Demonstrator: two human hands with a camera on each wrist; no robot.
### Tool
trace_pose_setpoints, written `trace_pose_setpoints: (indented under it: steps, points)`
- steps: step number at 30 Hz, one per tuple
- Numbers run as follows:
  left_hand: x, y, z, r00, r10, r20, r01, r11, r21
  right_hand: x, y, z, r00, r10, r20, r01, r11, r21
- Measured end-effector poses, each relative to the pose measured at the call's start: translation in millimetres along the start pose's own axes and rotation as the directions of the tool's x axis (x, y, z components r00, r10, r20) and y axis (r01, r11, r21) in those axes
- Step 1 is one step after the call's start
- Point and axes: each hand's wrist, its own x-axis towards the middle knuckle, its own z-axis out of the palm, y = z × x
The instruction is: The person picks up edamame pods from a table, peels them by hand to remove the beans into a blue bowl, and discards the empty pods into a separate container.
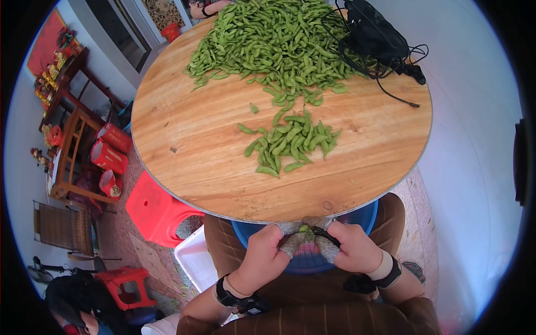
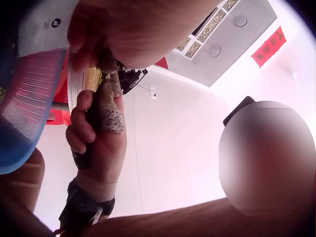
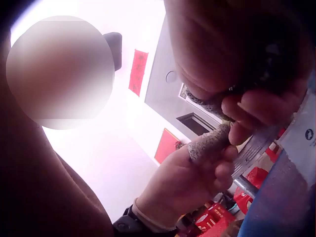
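A: Where are the hands?

B: At lower centre of the head view, just below the near edge of the round wooden table (image 1: 184,151). The left hand (image 1: 263,254) and the right hand (image 1: 357,248) come together over the blue basin (image 1: 240,233).

A: And what do they grip?

B: A green pod (image 1: 304,228), pinched where the covered fingertips of both hands meet. Grey, speckled finger covers (image 1: 292,244) wrap the thumbs and some fingers. Something dark (image 1: 331,239) also lies in the right hand, too blurred to name.

A: Can you tell how each finger presses?

B: No, the wrist views are too dim and close for that.

A: What about the other pods?

B: A small pile (image 1: 293,139) sits mid-table, straight ahead of the hands. A much larger heap (image 1: 273,39) covers the top centre of the table, its lower tip reaching down close to the small pile.

A: Anything beside them?

B: A black bundle with cables (image 1: 377,33) at upper right, touching the heap. Left of the basin, a white tray (image 1: 195,258) and a red stool (image 1: 153,209).
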Motion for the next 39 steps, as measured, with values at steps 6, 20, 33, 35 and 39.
trace_pose_setpoints:
  steps: [6, 20, 33, 35, 39]
  points:
    - [1, 5, 0, 0.999, -0.051, -0.018, 0.051, 0.999, -0.004, 1, 8, 2, 0.996, 0.063, 0.067, -0.072, 0.989, 0.132]
    - [2, 3, 2, 1.0, 0.005, 0.005, -0.005, 0.989, 0.145, -7, 19, 0, 0.975, 0.155, 0.16, -0.188, 0.958, 0.216]
    - [-8, -21, 10, 0.86, -0.221, 0.46, 0.498, 0.166, -0.851, -8, 35, 24, 0.997, 0.001, 0.077, -0.038, 0.873, 0.486]
    - [-12, -23, 15, 0.832, -0.09, 0.547, 0.544, -0.059, -0.837, -10, 36, 23, 0.962, -0.25, -0.106, 0.267, 0.943, 0.198]
    - [-9, -35, 19, 0.805, -0.202, 0.558, 0.55, -0.096, -0.829, -15, 46, 12, 0.96, -0.276, 0.039, 0.271, 0.89, -0.366]
